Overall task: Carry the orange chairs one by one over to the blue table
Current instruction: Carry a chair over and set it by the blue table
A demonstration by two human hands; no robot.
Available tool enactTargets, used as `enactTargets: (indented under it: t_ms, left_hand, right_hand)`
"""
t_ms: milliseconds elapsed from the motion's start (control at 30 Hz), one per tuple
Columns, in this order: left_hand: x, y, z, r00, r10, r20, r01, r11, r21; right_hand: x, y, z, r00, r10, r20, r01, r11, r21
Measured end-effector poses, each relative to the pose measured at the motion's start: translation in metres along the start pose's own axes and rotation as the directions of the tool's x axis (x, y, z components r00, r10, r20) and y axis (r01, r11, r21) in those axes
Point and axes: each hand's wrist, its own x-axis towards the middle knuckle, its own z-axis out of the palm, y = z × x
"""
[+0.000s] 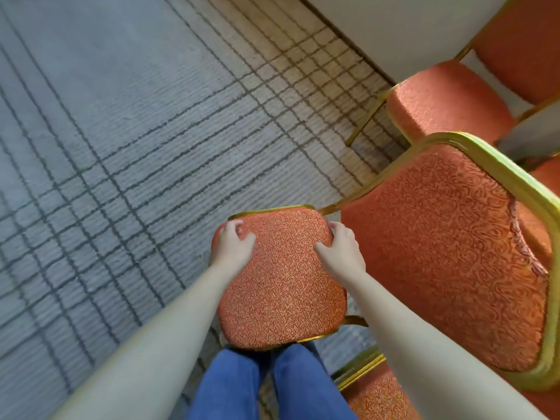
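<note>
An orange patterned chair with a gold metal frame is right in front of my blue-trousered legs, and I look down on its padded part. My left hand grips its left upper edge, fingers curled over the side. My right hand grips the right upper edge in the same way. Both thumbs press on the fabric. The chair's legs are hidden beneath it. No blue table is in view.
A second orange chair with a gold frame stands close on the right. Another orange chair is behind it by a white wall, and part of one more orange chair shows at the bottom. Grey-blue and beige lined carpet spreads to the left.
</note>
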Motion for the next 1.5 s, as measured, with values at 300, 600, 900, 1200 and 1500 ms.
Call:
enactTargets:
  t_ms: [300,600,900,1200,1500]
  left_hand:
    - [0.066,-0.070,0.037,0.964,-0.250,-0.094,0.250,0.968,-0.016]
    - [0.116,-0.124,0.071,0.908,-0.370,-0.195,0.379,0.925,0.008]
    - [0.149,-0.163,0.102,0.890,-0.373,-0.262,0.391,0.920,0.020]
    - [0.150,-0.192,0.110,0.883,-0.324,-0.340,0.333,0.942,-0.034]
    - [0.151,-0.207,0.104,0.870,-0.382,-0.313,0.303,0.913,-0.274]
  right_hand:
    - [0.094,0.036,0.057,0.991,0.039,0.129,-0.036,0.999,-0.026]
    - [0.156,0.077,0.107,0.985,0.105,0.140,-0.099,0.994,-0.050]
    - [0.197,0.111,0.136,0.990,0.141,0.001,-0.141,0.987,0.076]
    - [0.215,0.147,0.145,0.983,0.178,0.054,-0.186,0.955,0.230]
    - [0.224,0.160,0.146,0.961,0.240,0.141,-0.271,0.922,0.275]
